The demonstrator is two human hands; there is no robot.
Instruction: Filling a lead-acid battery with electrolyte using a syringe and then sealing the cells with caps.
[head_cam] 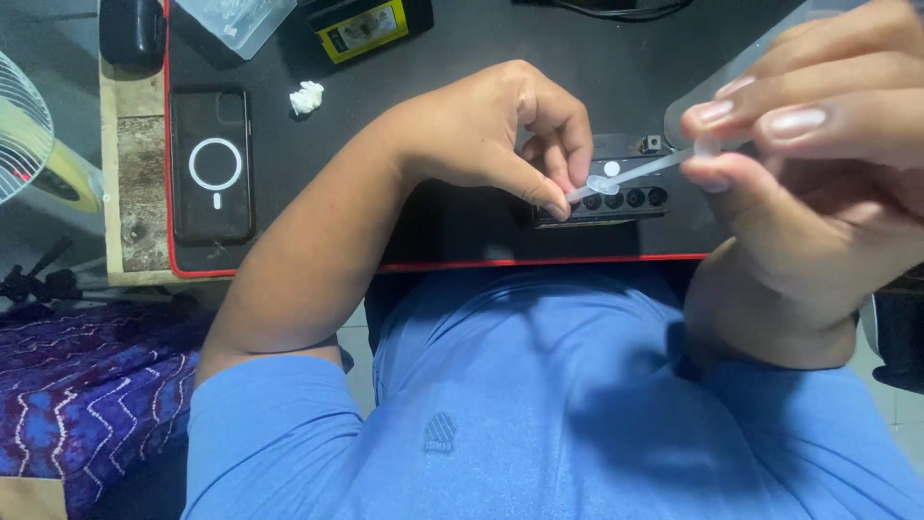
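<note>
My left hand (500, 130) pinches one end of a thin clear plastic strip of caps (630, 173) between thumb and forefinger. My right hand (818, 144), close to the camera, grips the other end of that strip with its fingertips. Below the strip sits a small black battery (626, 199) with a row of round holes along its top, near the front edge of the black mat (462, 58). The strip hangs just above those holes.
A black phone (211, 164) lies on the mat's left side, a crumpled white scrap (307, 97) beside it. A black and yellow box (369, 26) and a clear plastic bag (236, 19) lie at the back. A fan (24, 125) and purple patterned cloth (87, 385) are left of the table.
</note>
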